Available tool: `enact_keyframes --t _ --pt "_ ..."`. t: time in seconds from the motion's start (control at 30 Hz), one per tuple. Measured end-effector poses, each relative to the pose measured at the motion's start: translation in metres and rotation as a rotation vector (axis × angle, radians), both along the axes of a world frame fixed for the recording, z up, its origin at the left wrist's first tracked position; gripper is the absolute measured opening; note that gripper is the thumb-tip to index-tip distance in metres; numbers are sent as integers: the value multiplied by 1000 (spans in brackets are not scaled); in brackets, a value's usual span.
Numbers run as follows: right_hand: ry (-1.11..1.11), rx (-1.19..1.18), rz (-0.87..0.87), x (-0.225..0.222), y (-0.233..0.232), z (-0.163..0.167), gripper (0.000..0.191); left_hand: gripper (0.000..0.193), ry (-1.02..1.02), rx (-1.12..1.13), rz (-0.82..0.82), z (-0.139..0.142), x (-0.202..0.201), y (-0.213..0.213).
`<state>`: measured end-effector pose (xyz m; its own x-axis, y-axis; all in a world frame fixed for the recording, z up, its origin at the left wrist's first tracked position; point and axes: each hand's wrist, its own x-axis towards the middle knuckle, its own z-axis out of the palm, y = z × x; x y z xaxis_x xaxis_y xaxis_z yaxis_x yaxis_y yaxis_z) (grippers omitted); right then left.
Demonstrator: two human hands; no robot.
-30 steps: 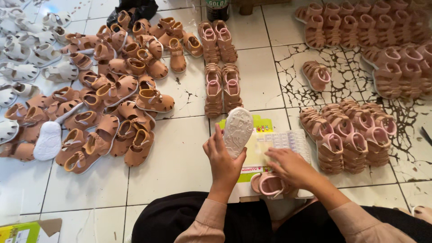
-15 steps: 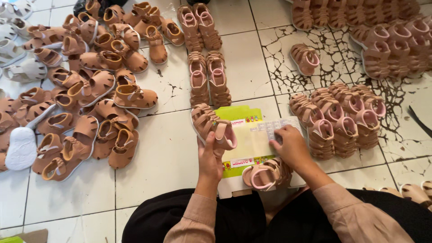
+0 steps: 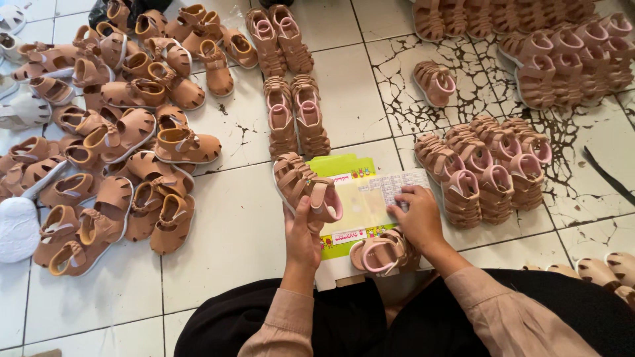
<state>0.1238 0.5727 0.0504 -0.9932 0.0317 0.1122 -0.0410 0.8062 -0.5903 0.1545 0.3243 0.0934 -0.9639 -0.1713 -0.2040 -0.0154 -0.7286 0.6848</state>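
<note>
My left hand (image 3: 301, 231) grips a small brown strappy sandal with a pink lining (image 3: 305, 186), held upper side up just over the floor. My right hand (image 3: 417, 217) rests fingers down on a white sticker sheet (image 3: 397, 183) lying on a flat yellow and green cardboard box (image 3: 354, 211). A second brown and pink sandal (image 3: 383, 252) lies on the box's near edge, against my right wrist. My lap in black cloth fills the bottom of the view.
A heap of tan sandals (image 3: 126, 145) covers the tiles at left, with white ones (image 3: 20, 225) at the far left. Two pairs in a column (image 3: 291, 99) lie ahead. Stacked pink-lined sandals (image 3: 489, 165) sit right, more rows (image 3: 562, 53) behind, one loose (image 3: 434, 82).
A second ago my left hand held the sandal sole up; it has turned it over and lowered it. My right hand stayed on the sticker sheet.
</note>
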Motion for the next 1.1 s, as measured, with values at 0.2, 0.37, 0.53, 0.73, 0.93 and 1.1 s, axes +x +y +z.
enact_keyframes --t 0.2,0.37,0.53,0.73,0.93,1.1 --pt "74 2 -1 7 -2 4 27 74 -7 0 -7 4 1 1" --pt "63 -11 -14 8 -6 11 22 73 12 -4 0 4 1 -1" --pt "61 -10 -15 9 -10 23 28 73 12 2 0 4 2 0" --pt "60 -51 13 4 -7 19 34 67 48 -86 -50 -2 2 0" --pt "9 -147 -65 2 -5 13 32 53 23 67 -374 -21 -43 58" --pt "34 -131 -139 -5 -2 21 38 50 -180 73 -542 -39 -77 92"
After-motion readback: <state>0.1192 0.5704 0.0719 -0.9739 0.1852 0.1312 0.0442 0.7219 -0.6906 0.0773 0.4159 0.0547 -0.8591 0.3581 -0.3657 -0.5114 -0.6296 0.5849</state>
